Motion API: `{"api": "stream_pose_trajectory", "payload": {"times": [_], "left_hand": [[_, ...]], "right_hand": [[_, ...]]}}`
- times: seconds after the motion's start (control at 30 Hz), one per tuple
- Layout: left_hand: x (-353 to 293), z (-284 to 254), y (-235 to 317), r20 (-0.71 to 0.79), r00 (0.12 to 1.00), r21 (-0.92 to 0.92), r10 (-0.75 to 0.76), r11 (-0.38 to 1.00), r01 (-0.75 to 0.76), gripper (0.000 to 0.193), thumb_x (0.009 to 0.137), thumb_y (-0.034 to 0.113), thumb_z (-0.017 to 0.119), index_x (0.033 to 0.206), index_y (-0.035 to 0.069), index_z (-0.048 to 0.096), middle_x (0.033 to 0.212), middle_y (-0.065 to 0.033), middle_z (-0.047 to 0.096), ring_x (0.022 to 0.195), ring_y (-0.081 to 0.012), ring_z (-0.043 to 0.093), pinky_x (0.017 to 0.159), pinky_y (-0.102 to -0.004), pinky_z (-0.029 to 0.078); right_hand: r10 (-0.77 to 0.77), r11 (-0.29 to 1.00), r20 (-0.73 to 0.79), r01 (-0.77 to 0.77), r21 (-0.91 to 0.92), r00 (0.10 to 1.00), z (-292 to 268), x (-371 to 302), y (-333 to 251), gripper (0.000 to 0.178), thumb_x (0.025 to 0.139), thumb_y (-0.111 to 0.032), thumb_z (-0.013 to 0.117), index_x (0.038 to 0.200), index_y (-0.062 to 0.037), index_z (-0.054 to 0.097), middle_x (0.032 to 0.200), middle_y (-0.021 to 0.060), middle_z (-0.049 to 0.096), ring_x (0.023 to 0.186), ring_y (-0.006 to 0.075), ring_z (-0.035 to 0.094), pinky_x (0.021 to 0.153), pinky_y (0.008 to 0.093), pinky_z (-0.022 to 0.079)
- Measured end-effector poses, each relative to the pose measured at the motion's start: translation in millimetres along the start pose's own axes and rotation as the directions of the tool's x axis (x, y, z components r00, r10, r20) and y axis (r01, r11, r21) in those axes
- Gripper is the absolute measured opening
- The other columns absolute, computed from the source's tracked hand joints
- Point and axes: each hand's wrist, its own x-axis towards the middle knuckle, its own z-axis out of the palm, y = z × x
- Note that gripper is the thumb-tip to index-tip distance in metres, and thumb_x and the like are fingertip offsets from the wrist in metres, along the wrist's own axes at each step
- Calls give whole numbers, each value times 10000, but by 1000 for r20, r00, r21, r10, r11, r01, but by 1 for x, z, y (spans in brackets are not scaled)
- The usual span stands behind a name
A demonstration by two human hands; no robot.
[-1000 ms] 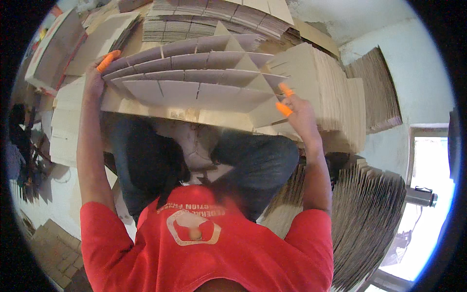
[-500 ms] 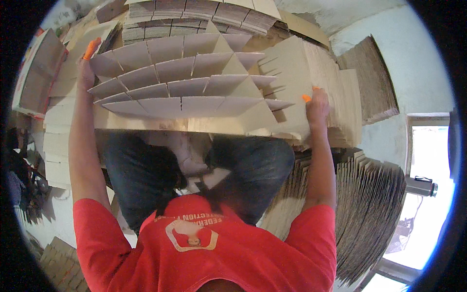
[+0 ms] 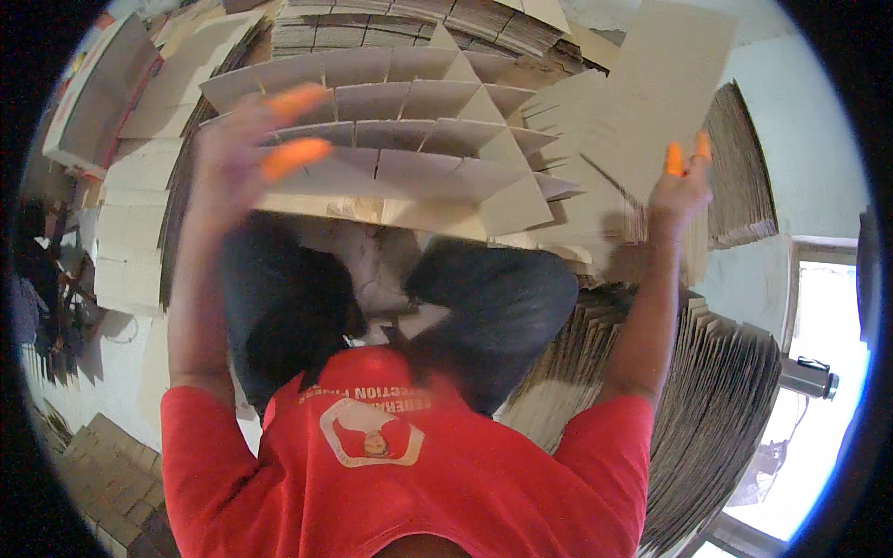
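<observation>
In front of me stands a cardboard divider grid, with several upright long strips and one slotted crosspiece fitted across their right part. My left hand, blurred by motion, hovers over the grid's left end. Its orange-covered thumb and finger are spread, with nothing seen between them. On the right, my right hand grips the lower end of a slotted flat cardboard piece, raised and tilted above a stack of similar pieces. Orange covers are on that hand's fingertips too.
Bundled cardboard stacks lie behind the grid. More cardboard lines the left side, below an open box. A large row of standing sheets is at lower right, near a bright doorway.
My right hand has moved up and right, raising a cardboard piece off the stack. My left hand has left the grid's far left edge and swung inward over it, fingers spread.
</observation>
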Motion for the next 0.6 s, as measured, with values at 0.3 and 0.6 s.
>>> {"api": "stream_pose_trajectory", "payload": {"times": [0.3,0.6], "left_hand": [[4,102,9,235,968,43,89,994,-102,200,789,151,701,969,65,690,870,-148,667,779,-348,642,673,-447,522],[-6,120,28,194,981,59,8,998,-19,150,787,134,693,915,56,697,821,-168,670,766,-363,646,651,-448,517]], "right_hand": [[-65,770,408,-214,601,911,-91,75,-94,525,817,-32,737,1317,-74,583,1190,50,646,931,82,595,802,215,497],[-113,781,601,-303,546,791,-86,54,-137,492,836,-74,716,1312,-127,601,940,-33,632,790,57,530,761,200,450]]}}
